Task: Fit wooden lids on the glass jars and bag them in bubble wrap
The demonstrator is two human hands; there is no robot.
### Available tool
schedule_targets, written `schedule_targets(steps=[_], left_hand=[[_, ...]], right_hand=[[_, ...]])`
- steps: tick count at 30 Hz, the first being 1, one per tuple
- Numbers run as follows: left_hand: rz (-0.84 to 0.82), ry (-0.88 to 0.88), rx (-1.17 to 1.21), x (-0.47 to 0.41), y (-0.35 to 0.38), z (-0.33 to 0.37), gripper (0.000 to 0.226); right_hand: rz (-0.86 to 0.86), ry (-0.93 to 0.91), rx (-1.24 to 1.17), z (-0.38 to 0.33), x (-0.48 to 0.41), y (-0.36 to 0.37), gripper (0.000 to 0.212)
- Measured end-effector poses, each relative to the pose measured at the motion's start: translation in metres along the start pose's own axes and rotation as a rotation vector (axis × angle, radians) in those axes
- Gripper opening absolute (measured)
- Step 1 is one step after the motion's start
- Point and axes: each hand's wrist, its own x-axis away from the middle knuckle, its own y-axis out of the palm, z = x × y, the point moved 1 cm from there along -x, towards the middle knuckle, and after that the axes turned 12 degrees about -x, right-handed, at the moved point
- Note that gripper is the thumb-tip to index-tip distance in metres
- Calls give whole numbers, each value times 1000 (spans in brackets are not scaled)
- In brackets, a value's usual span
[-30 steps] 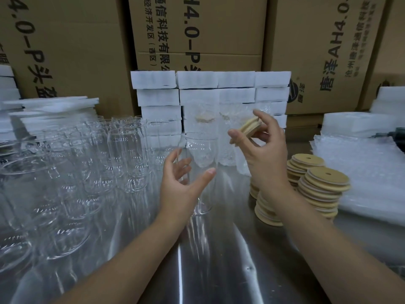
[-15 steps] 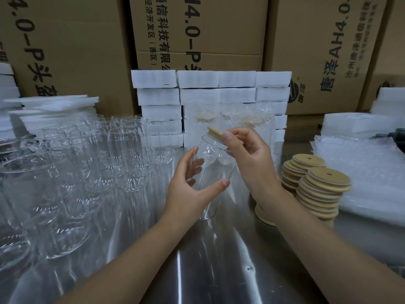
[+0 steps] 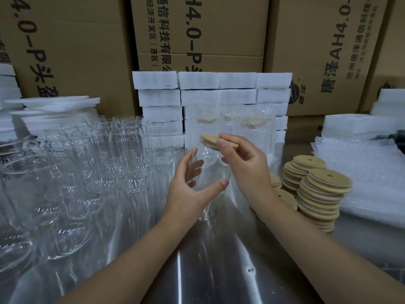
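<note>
Clear glass jar (image 3: 210, 172) tilted, held above table; round wooden lid (image 3: 213, 140) on its mouth.

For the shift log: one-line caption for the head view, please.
Left hand grips a glass jar while the right hand holds a wooden lid at its mouth.
</note>
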Motion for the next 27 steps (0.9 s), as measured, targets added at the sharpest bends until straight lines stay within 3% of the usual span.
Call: schedule_targets(steps=[6,14,19,22,24,27], left_hand=[[-1,-10,12,0,0,1,73],[-3,-23,23,0,-1,0,77],[-1,-28,-1,0,0,2,70],[-11,-38,-4,0,-1,3,73],[-16,-44,-4,1,-2,3,76],[-13,-57,-9,1,-2,2,82]], right_hand=[[-27,0,-33,2,3,3,14],[-34,-3,76,0,2,4,15],[-85,-42,350,-16,-5,-12,18],[39,-177,542,-35,-18,-43,26],[113,-198,841,-48,-33,-73,27],[221,57,1314,-63,-61,-127,33]])
